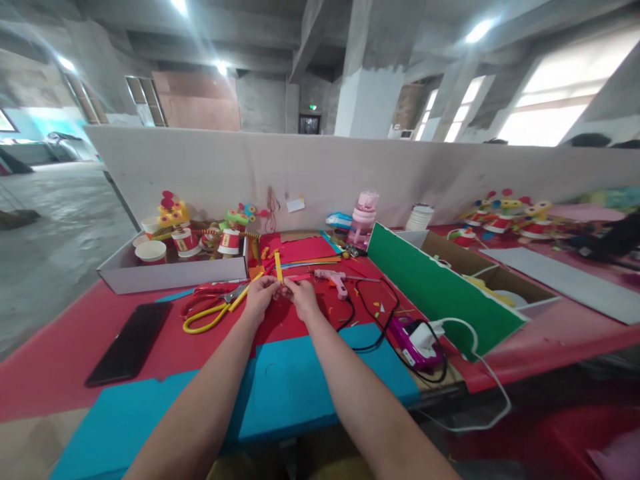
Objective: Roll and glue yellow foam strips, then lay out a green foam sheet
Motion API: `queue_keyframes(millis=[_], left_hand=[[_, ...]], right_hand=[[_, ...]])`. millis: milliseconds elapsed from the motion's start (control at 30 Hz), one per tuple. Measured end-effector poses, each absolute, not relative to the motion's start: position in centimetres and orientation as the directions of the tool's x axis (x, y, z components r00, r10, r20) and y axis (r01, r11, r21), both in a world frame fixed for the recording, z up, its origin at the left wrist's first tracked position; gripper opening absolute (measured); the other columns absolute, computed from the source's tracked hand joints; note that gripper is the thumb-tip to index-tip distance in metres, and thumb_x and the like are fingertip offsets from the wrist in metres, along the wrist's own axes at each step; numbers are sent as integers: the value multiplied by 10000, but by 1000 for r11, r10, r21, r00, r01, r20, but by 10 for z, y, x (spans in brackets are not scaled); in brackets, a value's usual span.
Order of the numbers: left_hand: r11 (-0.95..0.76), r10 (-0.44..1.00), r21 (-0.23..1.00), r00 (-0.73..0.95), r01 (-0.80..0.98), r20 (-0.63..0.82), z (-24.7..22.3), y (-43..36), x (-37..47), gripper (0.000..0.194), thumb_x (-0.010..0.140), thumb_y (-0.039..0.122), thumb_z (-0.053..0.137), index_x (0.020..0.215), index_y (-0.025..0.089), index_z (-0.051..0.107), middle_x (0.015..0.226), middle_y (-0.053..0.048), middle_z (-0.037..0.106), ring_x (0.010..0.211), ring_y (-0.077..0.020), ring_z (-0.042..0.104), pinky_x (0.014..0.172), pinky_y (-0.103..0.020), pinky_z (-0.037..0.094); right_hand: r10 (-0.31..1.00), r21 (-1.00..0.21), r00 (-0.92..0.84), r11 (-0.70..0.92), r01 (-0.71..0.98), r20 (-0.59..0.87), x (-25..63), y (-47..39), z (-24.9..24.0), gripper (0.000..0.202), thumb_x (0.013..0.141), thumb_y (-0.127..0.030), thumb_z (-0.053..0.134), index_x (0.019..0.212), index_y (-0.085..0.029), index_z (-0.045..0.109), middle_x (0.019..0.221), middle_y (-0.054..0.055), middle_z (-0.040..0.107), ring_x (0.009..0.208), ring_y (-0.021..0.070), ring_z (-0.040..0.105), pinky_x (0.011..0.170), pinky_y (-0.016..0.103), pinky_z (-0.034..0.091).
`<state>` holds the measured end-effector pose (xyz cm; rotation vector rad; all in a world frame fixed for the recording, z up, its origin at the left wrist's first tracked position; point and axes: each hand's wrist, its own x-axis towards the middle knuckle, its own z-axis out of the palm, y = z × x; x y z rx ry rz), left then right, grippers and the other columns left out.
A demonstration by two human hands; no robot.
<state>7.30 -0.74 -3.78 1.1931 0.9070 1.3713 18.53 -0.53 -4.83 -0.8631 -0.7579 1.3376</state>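
Observation:
Over the red tabletop, my left hand [261, 295] and my right hand [301, 297] meet, fingertips pinched together on a narrow yellow paper strip [279, 265]. The strip stands up between them, its lower end hidden by the fingers. Just left of my left hand lie yellow-handled scissors [206, 325] and a red-handled tool [200, 291]. Beyond my right hand rests a pink glue gun [334, 281] with a black cord. Coloured paper strips [310, 262] and a red sheet [300, 249] lie behind my hands.
A white box [175, 277] holds paper cups and paper-cup figures at left. A black phone [131, 343] lies in front of it. Blue sheets [295, 380] cover the near edge. At right are a purple power strip [417, 343] with cords and a green-sided box [435, 293].

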Motion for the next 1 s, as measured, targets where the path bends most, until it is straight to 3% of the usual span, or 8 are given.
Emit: queue_keyframes(millis=[767,867,1000], left_hand=[[-138,986,959,57,-246,157,-38,-7,72,268,598,349,765,672,143,609,535,-9,599,451,-88,475,467,-221,344],[-145,985,959,58,-244,164,-37,-7,73,280,599,363,764,665,138,611,548,-18,609,456,-87,477,467,-219,344],[-150,985,959,47,-242,165,-38,-5,73,279,605,367,760,663,132,622,520,-5,586,448,-81,466,462,-211,335]], right_hand=[[998,-873,64,33,-486,2,185,-5,-48,247,576,-355,750,683,-154,655,545,-11,621,500,106,544,555,240,455],[996,-905,79,76,-420,47,186,-4,-49,257,592,-376,728,697,-151,659,550,-2,627,511,120,557,543,241,450],[960,-941,166,260,-218,227,187,-2,-48,218,626,-352,697,725,-159,677,603,1,650,564,135,583,567,240,454]])
